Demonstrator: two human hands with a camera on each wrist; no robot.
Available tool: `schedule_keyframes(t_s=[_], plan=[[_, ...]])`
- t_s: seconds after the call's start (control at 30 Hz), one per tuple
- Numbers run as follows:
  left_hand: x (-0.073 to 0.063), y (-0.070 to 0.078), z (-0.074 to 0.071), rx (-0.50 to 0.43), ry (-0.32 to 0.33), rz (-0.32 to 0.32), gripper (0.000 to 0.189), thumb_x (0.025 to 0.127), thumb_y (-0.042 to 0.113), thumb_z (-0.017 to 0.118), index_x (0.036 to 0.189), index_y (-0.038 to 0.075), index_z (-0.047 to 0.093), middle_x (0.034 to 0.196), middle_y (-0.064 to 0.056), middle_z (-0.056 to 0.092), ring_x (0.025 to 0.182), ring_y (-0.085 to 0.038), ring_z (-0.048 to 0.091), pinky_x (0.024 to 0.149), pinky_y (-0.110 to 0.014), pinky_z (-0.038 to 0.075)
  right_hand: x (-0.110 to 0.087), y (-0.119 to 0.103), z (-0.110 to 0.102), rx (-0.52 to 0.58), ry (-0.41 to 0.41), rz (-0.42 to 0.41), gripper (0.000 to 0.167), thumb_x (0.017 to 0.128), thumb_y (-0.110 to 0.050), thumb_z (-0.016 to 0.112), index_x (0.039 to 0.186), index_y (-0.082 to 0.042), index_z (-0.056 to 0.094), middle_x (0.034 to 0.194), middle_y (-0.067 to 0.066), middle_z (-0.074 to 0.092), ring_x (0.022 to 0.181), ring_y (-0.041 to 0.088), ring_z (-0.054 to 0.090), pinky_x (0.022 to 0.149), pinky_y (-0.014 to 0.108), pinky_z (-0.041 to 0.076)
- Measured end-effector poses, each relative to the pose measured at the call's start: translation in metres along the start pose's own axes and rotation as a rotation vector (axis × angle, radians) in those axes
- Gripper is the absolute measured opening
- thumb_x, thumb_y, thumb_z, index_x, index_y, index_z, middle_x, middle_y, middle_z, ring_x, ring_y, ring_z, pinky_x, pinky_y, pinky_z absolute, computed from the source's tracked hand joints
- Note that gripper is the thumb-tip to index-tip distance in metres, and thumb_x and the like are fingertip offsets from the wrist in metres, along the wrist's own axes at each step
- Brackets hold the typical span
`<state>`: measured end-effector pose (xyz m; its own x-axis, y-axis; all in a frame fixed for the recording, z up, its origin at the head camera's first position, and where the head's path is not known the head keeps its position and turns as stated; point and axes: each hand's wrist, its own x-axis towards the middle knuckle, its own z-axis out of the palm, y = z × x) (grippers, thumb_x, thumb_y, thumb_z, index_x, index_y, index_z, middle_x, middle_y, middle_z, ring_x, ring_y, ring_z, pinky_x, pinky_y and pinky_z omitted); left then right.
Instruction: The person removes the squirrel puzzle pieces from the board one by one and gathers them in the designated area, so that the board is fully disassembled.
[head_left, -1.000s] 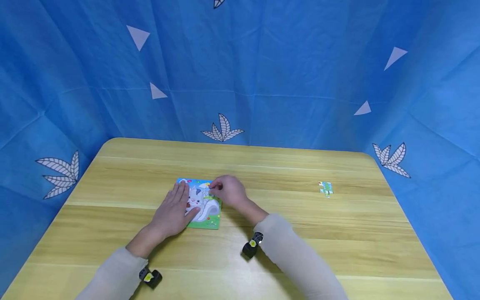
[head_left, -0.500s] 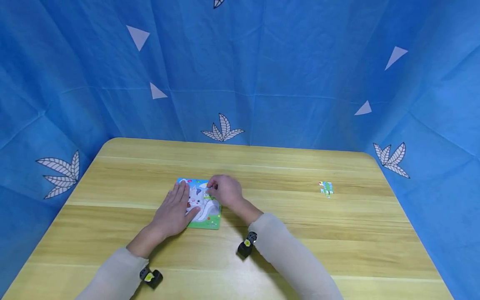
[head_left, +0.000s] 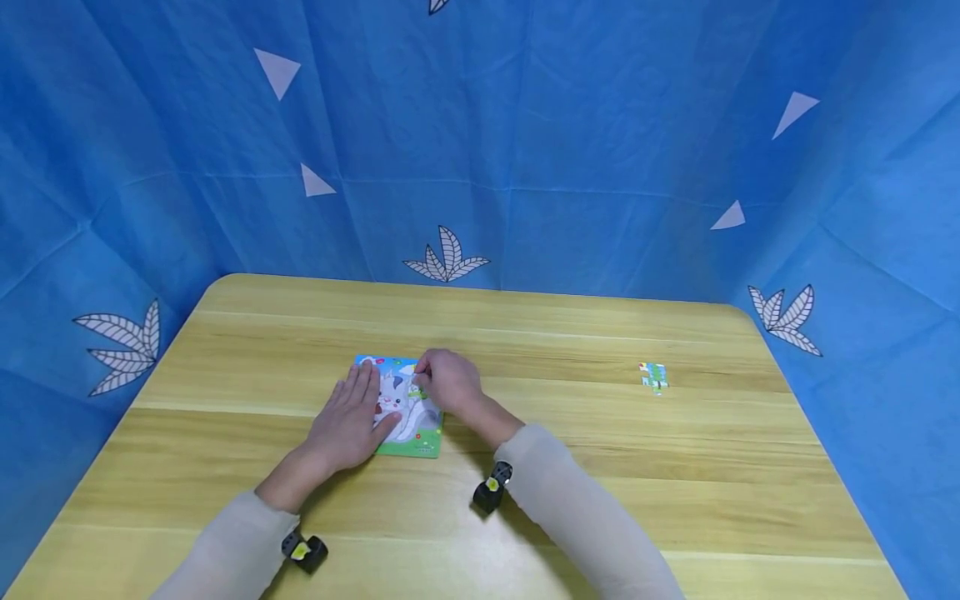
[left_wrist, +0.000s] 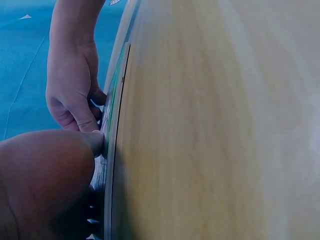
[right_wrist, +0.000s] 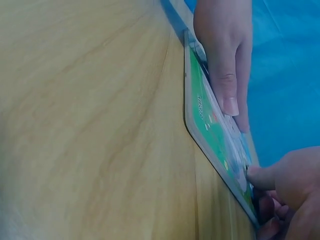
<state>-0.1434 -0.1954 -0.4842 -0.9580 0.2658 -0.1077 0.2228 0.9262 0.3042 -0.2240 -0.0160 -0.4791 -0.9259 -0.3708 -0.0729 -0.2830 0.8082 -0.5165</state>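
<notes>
A square jigsaw puzzle [head_left: 405,425] with a white-and-grey cartoon animal on a green and blue ground lies left of the table's middle. My left hand [head_left: 347,421] rests flat across its left side, fingers pointing away and thumb reaching over the picture. Over the puzzle's upper right, my right hand [head_left: 450,383] has its fingers curled down and pinches a puzzle piece against the picture; most of that piece is hidden under the fingertips. In the right wrist view, the right thumb [right_wrist: 260,176] presses on the puzzle's face near its edge.
A small cluster of joined puzzle pieces [head_left: 654,377] lies farther right on the wooden table [head_left: 637,467]. Blue cloth [head_left: 525,125] printed with leaves and triangles hangs behind the table and along its sides.
My right hand has shifted slightly left over the puzzle, its fingertips settling lower on the upper right part. The left hand keeps its place.
</notes>
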Motion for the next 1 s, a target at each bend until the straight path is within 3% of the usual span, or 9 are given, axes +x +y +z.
schedule_keyframes(t_s=[0.4, 0.53, 0.7, 1.0], plan=[[-0.0003, 0.0023, -0.0007, -0.014, -0.006, -0.008, 0.079, 0.107, 0.037, 0.049, 0.155, -0.016, 0.016, 0.165, -0.032, 0.007, 0.154, -0.045, 0.004, 0.123, -0.058, 0.013, -0.001, -0.0033, 0.0009, -0.041, 0.01, -0.008, 0.01, 0.098, -0.025, 0.07, 0.104, -0.016, 0.071, 0.091, -0.006, 0.068, 0.08, 0.01, 0.06, 0.067, 0.025, 0.049], [0.0, 0.001, -0.0001, 0.001, -0.005, -0.002, 0.08, 0.107, 0.038, 0.049, 0.155, -0.016, 0.015, 0.165, -0.032, 0.007, 0.154, -0.045, 0.004, 0.123, -0.058, 0.012, 0.0001, -0.0031, -0.0013, 0.038, 0.016, 0.004, 0.008, 0.096, -0.021, 0.073, 0.101, -0.015, 0.071, 0.086, -0.006, 0.067, 0.075, 0.01, 0.058, 0.064, 0.023, 0.047], [0.0004, -0.0014, 0.0013, 0.003, -0.006, -0.002, 0.079, 0.108, 0.038, 0.046, 0.155, -0.015, 0.014, 0.165, -0.031, 0.005, 0.154, -0.045, 0.002, 0.123, -0.057, 0.011, 0.0015, -0.0014, -0.004, 0.169, 0.005, 0.033, 0.019, 0.095, -0.018, 0.074, 0.112, -0.01, 0.071, 0.08, -0.006, 0.063, 0.07, 0.008, 0.054, 0.06, 0.021, 0.042], [0.0016, -0.0071, 0.0081, -0.034, 0.045, 0.009, 0.075, 0.108, 0.037, 0.044, 0.155, -0.015, 0.015, 0.165, -0.03, 0.008, 0.154, -0.044, 0.005, 0.123, -0.057, 0.013, 0.0018, 0.0014, -0.0051, 0.24, 0.0, 0.037, 0.017, 0.093, -0.015, 0.075, 0.109, -0.01, 0.074, 0.077, -0.006, 0.062, 0.069, 0.008, 0.053, 0.061, 0.021, 0.041]])
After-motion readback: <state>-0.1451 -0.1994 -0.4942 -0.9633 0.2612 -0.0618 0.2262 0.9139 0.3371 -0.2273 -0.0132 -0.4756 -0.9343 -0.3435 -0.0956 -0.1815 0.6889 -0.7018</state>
